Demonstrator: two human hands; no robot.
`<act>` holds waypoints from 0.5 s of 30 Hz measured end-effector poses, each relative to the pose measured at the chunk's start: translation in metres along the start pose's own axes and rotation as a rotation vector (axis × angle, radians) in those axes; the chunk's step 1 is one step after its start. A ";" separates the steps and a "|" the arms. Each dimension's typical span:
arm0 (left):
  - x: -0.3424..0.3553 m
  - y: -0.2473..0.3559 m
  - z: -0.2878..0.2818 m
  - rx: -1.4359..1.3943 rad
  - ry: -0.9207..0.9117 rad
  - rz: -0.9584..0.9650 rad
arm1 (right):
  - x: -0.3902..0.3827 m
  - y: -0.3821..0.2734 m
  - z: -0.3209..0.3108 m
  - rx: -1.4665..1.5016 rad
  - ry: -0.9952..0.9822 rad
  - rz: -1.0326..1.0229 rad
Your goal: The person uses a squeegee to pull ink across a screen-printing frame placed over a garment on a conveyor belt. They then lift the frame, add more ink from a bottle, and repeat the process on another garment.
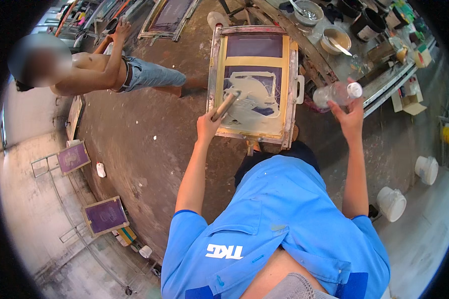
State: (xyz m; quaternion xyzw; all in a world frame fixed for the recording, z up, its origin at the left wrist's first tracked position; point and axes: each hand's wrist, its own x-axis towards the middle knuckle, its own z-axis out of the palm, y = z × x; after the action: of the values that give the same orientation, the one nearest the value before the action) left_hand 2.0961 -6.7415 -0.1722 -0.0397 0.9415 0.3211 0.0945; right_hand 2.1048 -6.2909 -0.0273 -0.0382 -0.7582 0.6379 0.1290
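My left hand (207, 123) grips a bar-shaped tool (226, 104) with a pale handle, slanting over a metal-framed printing screen (289, 60). Yellow tape borders the purple mesh, and pale, creamy paste is smeared across its larger lower panel (252, 94). Right of the screen, my right hand (349, 112) holds a clear plastic bottle (334, 93) with a white cap, tilted nearly sideways.
A shirtless person (100, 72) in jeans is at the left, hands raised. A cluttered bench (317, 37) at upper right carries bowls (336, 40) and dark tubs (369, 25). White buckets (391, 204) stand at right, more screens (106, 215) at left.
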 end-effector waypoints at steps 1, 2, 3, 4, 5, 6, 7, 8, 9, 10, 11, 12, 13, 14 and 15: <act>0.004 -0.002 0.002 -0.008 0.031 0.014 | -0.017 0.000 0.004 -0.006 0.017 0.038; 0.010 -0.004 0.005 -0.016 0.088 0.038 | -0.029 0.000 0.008 -0.059 0.013 0.054; 0.008 -0.003 0.011 -0.017 0.154 0.050 | -0.042 -0.001 0.011 -0.109 0.009 0.075; 0.009 -0.002 0.017 0.102 0.109 -0.013 | -0.052 -0.001 0.014 -0.176 0.008 0.131; 0.001 0.001 0.027 0.023 0.197 0.048 | -0.064 -0.002 0.014 -0.282 -0.003 0.117; -0.003 0.004 0.036 -0.028 0.217 0.030 | -0.070 0.000 0.017 -0.328 -0.023 0.048; -0.004 0.008 0.044 -0.064 0.258 0.104 | -0.078 0.002 0.020 -0.376 -0.027 0.046; -0.006 0.013 0.053 -0.085 0.226 0.107 | -0.087 0.003 0.023 -0.417 -0.035 0.073; -0.010 0.019 0.062 -0.095 0.177 0.108 | -0.093 0.007 0.028 -0.426 -0.048 0.063; -0.008 0.026 0.070 -0.183 0.104 0.065 | -0.100 0.012 0.033 -0.404 -0.072 0.057; 0.002 0.035 0.080 -0.258 0.028 0.030 | -0.103 0.018 0.037 -0.462 -0.099 0.053; 0.004 0.041 0.088 -0.328 -0.022 -0.009 | -0.108 0.023 0.042 -0.489 -0.153 0.002; 0.003 0.049 0.098 -0.530 -0.063 -0.026 | -0.111 0.028 0.047 -0.563 -0.206 0.016; 0.006 0.056 0.108 -0.728 -0.075 -0.032 | -0.111 0.034 0.051 -0.623 -0.257 -0.004; 0.009 0.059 0.114 -0.954 -0.098 0.002 | -0.111 0.038 0.055 -0.670 -0.322 0.090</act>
State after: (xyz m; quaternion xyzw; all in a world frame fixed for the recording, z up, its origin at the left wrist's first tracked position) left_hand 2.0969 -6.6249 -0.2272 -0.0626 0.6836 0.7188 0.1099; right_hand 2.1946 -6.3609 -0.0894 -0.0109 -0.9331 0.3574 -0.0397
